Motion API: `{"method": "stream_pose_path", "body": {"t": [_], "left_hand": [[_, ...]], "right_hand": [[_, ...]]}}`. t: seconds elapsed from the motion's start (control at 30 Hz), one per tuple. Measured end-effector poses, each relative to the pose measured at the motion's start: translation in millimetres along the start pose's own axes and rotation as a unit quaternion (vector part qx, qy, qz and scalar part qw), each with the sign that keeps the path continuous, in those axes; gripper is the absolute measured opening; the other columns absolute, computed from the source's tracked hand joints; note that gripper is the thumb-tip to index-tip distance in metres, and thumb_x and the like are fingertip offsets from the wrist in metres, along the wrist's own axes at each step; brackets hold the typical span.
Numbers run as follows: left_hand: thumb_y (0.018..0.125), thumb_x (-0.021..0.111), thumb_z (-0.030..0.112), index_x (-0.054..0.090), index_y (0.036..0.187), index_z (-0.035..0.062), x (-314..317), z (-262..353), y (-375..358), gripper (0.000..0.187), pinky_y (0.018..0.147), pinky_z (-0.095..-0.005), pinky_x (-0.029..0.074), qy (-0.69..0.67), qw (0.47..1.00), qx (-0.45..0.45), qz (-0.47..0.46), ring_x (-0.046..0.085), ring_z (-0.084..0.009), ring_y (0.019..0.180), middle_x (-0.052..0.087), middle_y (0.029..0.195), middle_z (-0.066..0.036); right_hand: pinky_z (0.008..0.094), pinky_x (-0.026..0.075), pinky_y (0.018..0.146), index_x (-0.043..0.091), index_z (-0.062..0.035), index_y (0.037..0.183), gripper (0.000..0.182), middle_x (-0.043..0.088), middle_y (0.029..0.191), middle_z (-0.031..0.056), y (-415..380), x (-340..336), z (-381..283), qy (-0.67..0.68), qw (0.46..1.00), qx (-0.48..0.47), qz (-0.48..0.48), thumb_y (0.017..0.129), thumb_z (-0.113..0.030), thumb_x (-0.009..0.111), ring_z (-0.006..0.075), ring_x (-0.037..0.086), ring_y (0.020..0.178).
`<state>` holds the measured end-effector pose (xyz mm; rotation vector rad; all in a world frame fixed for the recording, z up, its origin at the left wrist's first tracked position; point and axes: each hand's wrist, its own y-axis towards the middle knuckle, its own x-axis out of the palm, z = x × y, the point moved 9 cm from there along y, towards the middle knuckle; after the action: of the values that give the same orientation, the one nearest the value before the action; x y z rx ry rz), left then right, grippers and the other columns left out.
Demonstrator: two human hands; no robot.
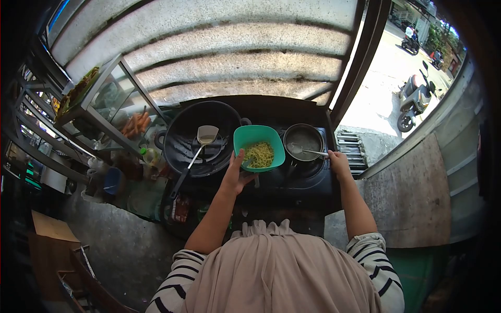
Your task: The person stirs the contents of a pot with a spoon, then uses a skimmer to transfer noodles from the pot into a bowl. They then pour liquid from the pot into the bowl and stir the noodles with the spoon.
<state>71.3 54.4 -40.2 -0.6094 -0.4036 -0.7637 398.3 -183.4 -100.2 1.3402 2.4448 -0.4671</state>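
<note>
My left hand is closed on the side of a green bowl, holding it over the stove between the wok and the pot. Yellow noodles lie in the bowl, with what looks like a utensil end at their left edge. My right hand is closed around the handle of a metal utensil at the pot's right rim. The utensil's far end reaches into a small pot of cloudy liquid; its shape is hidden there.
A black wok with a long-handled spatula in it sits on the stove's left side. Farther left stands a glass display case holding carrots. Bottles and a blue container are below it. A wooden board leans at right.
</note>
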Motion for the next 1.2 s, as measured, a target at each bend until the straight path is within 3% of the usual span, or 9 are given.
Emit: {"method": "stream_pose_path", "body": {"t": [0.07,0.27,0.53,0.6,0.63,0.7,0.83,1.0,1.2], "left_hand": [[0.087,0.062,0.054,0.020,0.146,0.0250,0.6,-2.4,4.5,0.078,0.092,-0.0491,0.045,0.000,1.000,0.001,-0.029,0.046,-0.0313,0.122,0.039,0.137,-0.012],[0.089,0.060,0.052,0.031,0.140,0.0222,3.5,-4.9,1.8,0.066,0.096,-0.0496,0.045,0.011,1.000,-0.014,0.003,0.047,-0.0292,0.122,0.042,0.136,-0.010],[0.088,0.060,0.054,0.032,0.140,0.0254,19.5,-14.5,9.5,0.066,0.096,-0.0492,0.044,0.018,0.999,-0.024,-0.025,0.045,-0.0285,0.123,0.040,0.137,-0.008],[0.088,0.060,0.054,0.032,0.140,0.0252,25.2,-12.9,6.6,0.066,0.096,-0.0491,0.044,0.017,0.999,-0.030,-0.023,0.045,-0.0284,0.123,0.040,0.137,-0.008],[0.088,0.061,0.054,0.033,0.140,0.0247,29.1,-11.2,3.7,0.066,0.096,-0.0491,0.044,0.019,0.999,-0.034,-0.025,0.045,-0.0284,0.123,0.040,0.137,-0.008],[0.088,0.061,0.054,0.033,0.140,0.0242,29.5,-11.2,1.5,0.066,0.096,-0.0492,0.044,0.020,0.999,-0.040,-0.024,0.045,-0.0283,0.123,0.040,0.137,-0.009],[0.088,0.061,0.055,0.033,0.140,0.0229,22.9,-12.7,0.8,0.067,0.095,-0.0494,0.046,0.011,0.999,-0.040,-0.024,0.047,-0.0282,0.121,0.042,0.136,-0.009],[0.089,0.060,0.052,0.023,0.144,0.0250,5.3,-16.0,4.7,0.072,0.094,-0.0516,0.043,-0.011,0.999,-0.034,-0.037,0.043,-0.0315,0.124,0.037,0.139,-0.011],[0.089,0.060,0.052,0.035,0.138,0.0201,4.7,-2.0,-6.1,0.064,0.096,-0.0475,0.046,-0.009,1.000,-0.008,-0.007,0.050,-0.0288,0.120,0.046,0.133,-0.011]], "right_hand": [[0.0294,0.035,0.052,0.069,0.0013,0.077,0.043,0.055,0.059,-0.0006,3.2,-3.6,1.7,0.003,1.000,0.000,0.004,0.093,-0.036,0.058,0.0107,0.044,0.054],[0.0272,0.030,0.048,0.070,0.0005,0.078,0.042,0.045,0.055,-0.0041,7.5,-24.4,-36.4,-0.012,0.997,-0.058,0.041,0.093,-0.036,0.057,0.0062,0.038,0.050],[0.0307,0.035,0.050,0.070,0.0005,0.078,0.034,0.058,0.055,0.0053,-24.5,-22.3,-149.0,-0.043,0.986,-0.156,0.046,0.091,-0.029,0.062,0.0089,0.047,0.051],[0.0311,0.035,0.048,0.067,-0.0033,0.076,0.025,0.057,0.057,0.0061,-79.8,-10.7,-221.0,-0.108,0.930,-0.346,0.053,0.088,-0.025,0.067,0.0149,0.048,0.047],[0.0311,0.035,0.048,0.067,-0.0033,0.076,0.025,0.057,0.057,0.0061,-89.4,-9.1,-230.5,-0.108,0.930,-0.347,0.052,0.088,-0.025,0.067,0.0149,0.048,0.047],[0.0338,0.038,0.047,0.063,-0.0073,0.074,0.019,0.056,0.060,0.0068,-143.5,17.2,-264.6,-0.279,0.752,-0.595,0.051,0.084,-0.022,0.070,0.0234,0.052,0.048],[0.0376,0.041,0.048,0.058,-0.0091,0.071,0.021,0.054,0.059,0.0058,-142.1,9.3,-260.6,-0.319,0.729,-0.601,0.075,0.083,-0.023,0.070,0.0263,0.056,0.052],[0.0403,0.043,0.050,0.058,-0.0067,0.070,0.026,0.057,0.061,0.0093,-68.9,-43.0,-185.7,-0.243,0.876,-0.358,0.215,0.090,-0.024,0.063,0.0306,0.057,0.054],[0.0477,0.048,0.058,0.059,-0.0072,0.072,0.033,0.063,0.070,0.0133,-40.2,-24.8,-108.2,-0.335,0.887,-0.254,0.192,0.092,-0.033,0.057,0.0369,0.063,0.067]]}}
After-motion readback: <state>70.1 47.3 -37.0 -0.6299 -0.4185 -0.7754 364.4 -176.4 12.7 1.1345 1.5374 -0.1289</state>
